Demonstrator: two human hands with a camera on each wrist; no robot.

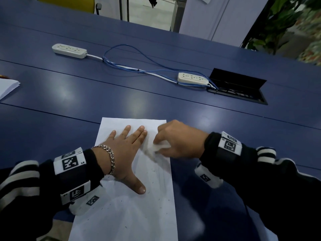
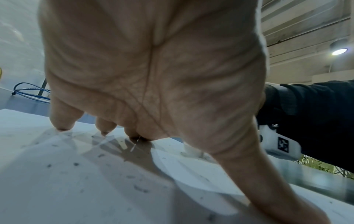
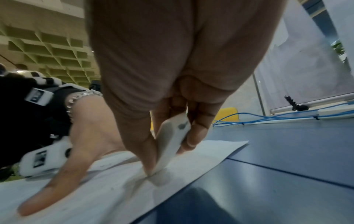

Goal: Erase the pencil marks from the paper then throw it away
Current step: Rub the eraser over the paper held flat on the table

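Observation:
A white sheet of paper [image 1: 125,211] lies on the blue table [image 1: 69,101] in front of me, speckled with dark eraser crumbs. My left hand [image 1: 126,150] presses flat on it, fingers spread and straight, thumb pointing toward me. My right hand [image 1: 175,143] pinches a white eraser [image 1: 160,146] and holds its tip down on the paper's right part, just right of the left fingers. In the right wrist view the eraser [image 3: 168,148] sits between thumb and fingers, its end on the paper [image 3: 201,157]. The left wrist view shows the left hand [image 2: 153,75] above the paper [image 2: 76,181].
Two white power strips [image 1: 69,50] [image 1: 192,78] joined by blue cables [image 1: 132,66] lie across the table's middle. An open black cable hatch [image 1: 238,87] sits at the right. A stack of white paper [image 1: 7,87] lies at the left edge.

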